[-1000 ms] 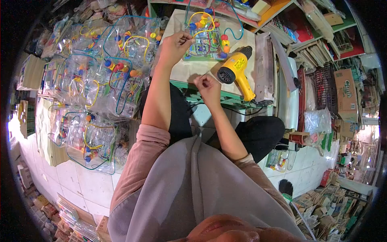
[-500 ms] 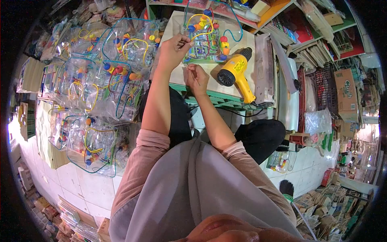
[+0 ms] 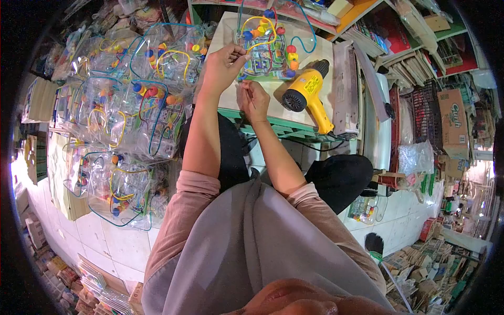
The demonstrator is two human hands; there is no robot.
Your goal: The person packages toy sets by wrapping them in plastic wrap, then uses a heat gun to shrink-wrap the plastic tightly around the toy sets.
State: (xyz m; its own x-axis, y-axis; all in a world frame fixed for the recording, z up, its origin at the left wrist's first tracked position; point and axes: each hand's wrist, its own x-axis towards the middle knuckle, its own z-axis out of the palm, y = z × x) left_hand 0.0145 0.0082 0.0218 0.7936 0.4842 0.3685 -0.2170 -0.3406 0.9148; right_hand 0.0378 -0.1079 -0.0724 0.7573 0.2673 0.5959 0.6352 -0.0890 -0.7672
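A bead maze toy [image 3: 262, 62] with coloured beads and yellow and teal wires lies at the far part of the work table, with clear plastic film about it. At its left edge my left hand [image 3: 224, 65] is closed in a pinch, fingertips beside the yellow wire. What it pinches is too small to make out. Just in front of the toy my right hand [image 3: 255, 101] has its fingers drawn together near the table's front edge; anything in them is hidden. To the right of that hand lies a yellow heat gun [image 3: 307, 94], nozzle pointing away.
Several plastic-wrapped bead mazes [image 3: 126, 113] are piled on the left. A long grey appliance [image 3: 345, 89] borders the pale table top [image 3: 278, 107] on the right. Shelves [image 3: 362, 21] stand behind. Another bead maze [image 3: 365, 209] is on the floor, near a black brush [image 3: 374, 244].
Both hands have shifted very slightly and stay by the toy's near left corner. The right fingers have turned a little. The heat gun and the toy hold their places on the table.
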